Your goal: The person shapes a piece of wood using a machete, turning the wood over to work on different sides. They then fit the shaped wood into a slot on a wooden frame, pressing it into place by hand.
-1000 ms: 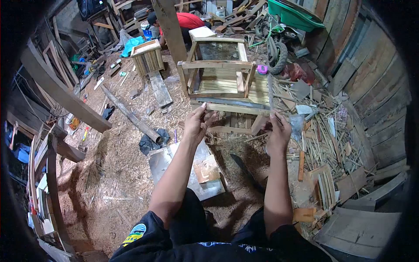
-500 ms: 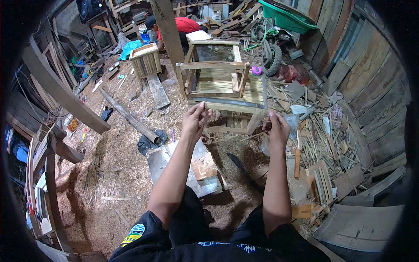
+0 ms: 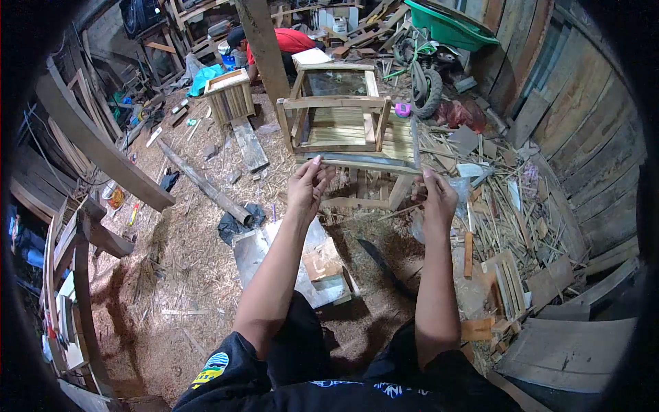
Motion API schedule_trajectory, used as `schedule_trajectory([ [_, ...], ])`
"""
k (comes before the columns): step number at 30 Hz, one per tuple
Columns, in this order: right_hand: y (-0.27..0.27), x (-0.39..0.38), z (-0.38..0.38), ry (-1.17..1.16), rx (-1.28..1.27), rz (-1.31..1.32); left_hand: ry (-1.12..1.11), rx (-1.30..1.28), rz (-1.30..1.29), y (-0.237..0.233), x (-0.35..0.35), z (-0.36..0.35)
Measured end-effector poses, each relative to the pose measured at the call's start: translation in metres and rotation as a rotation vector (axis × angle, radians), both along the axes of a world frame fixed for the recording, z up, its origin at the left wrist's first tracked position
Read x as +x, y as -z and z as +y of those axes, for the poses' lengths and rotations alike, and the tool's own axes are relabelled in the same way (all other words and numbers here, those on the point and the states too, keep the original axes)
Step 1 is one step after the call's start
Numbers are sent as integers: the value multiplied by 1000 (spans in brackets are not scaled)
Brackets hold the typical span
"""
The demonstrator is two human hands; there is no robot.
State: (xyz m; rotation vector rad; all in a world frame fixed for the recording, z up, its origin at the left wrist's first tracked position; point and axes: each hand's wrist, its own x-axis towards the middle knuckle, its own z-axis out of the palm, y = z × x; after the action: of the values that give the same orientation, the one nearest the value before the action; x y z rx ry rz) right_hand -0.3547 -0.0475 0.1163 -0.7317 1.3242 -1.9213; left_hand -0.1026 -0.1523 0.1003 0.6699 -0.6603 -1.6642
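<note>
In front of me, a thin wooden slat (image 3: 371, 165) spans between my hands, along the near edge of a low wooden table. My left hand (image 3: 308, 185) pinches the slat's left end between thumb and fingers. At the other end, my right hand (image 3: 435, 194) grips it with the fingertips. Just beyond the slat, a small open wooden frame (image 3: 334, 147) rests on the slatted tabletop (image 3: 401, 141). A pink tape measure (image 3: 403, 110) sits at the right of that frame.
A slatted wooden box (image 3: 230, 99) stands far left, near a post (image 3: 264, 48) and a person in a red shirt (image 3: 294, 41). Below my arms are a board-topped stool (image 3: 257, 257) and a dark machete-like blade (image 3: 377, 257). Wood scraps (image 3: 508, 213) litter the right side.
The slat looks tilted, showing a narrower face than before. Both hands stay in nearly the same place, still holding its ends.
</note>
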Motion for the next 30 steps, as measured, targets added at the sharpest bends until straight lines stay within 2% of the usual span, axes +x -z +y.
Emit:
schedule_trajectory([
  [5, 0, 0, 0, -54, -5, 31, -33, -12, 79, -1, 0, 0],
  [16, -3, 3, 0, -60, -32, 17, -86, -38, -19, -5, -3, 2],
  [30, 4, -1, -2, -58, -10, 31, -24, -52, 49, -5, -3, 2],
])
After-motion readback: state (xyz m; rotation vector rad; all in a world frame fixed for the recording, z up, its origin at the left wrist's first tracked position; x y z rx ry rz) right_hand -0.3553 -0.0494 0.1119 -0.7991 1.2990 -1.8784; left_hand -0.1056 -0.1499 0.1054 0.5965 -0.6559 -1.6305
